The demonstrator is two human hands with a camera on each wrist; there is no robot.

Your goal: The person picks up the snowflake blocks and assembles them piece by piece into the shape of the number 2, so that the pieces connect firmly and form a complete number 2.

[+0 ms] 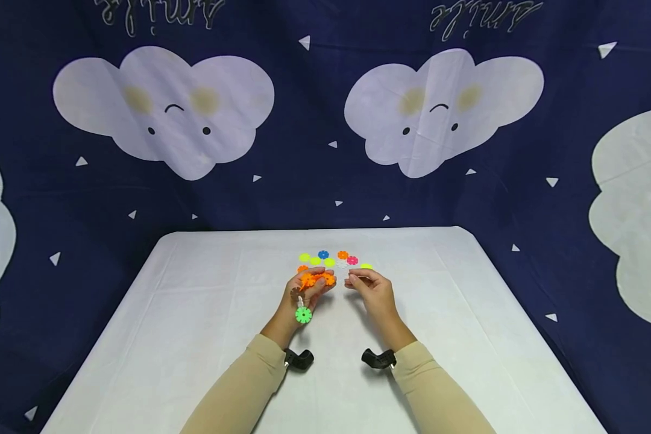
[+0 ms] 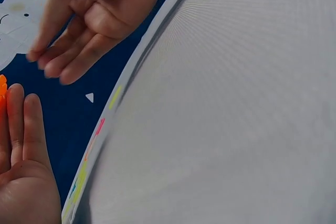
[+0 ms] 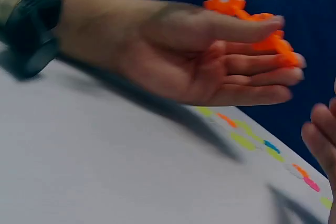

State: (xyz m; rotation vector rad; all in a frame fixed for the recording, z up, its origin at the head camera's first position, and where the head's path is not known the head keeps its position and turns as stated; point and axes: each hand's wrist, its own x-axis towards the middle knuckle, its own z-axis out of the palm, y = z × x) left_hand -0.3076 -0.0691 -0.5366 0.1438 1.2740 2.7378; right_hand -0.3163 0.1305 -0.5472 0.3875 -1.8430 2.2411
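My left hand (image 1: 313, 292) holds a joined chain of toy snowflake discs, pinching its orange discs (image 3: 270, 32) between thumb and fingers. From the orange part, a brown disc (image 1: 296, 293), a whitish piece and a bright green disc (image 1: 303, 315) hang over the wrist side. My right hand (image 1: 378, 295) is raised a short way to the right, its loosely bent fingers pointing toward the left hand. In the left wrist view, nothing shows between the right hand's fingers (image 2: 79, 51). The chain is mostly cut off there, with an orange bit (image 2: 3, 85) at the edge.
Loose discs lie beyond the hands on the white table (image 1: 195, 325): several yellow ones (image 1: 330, 263), a blue one (image 1: 323, 254), orange (image 1: 343, 255), pink (image 1: 352, 260) and white. A dark blue cloth with clouds (image 1: 163, 108) hangs behind the table. Each wrist wears a black camera (image 1: 299, 360).
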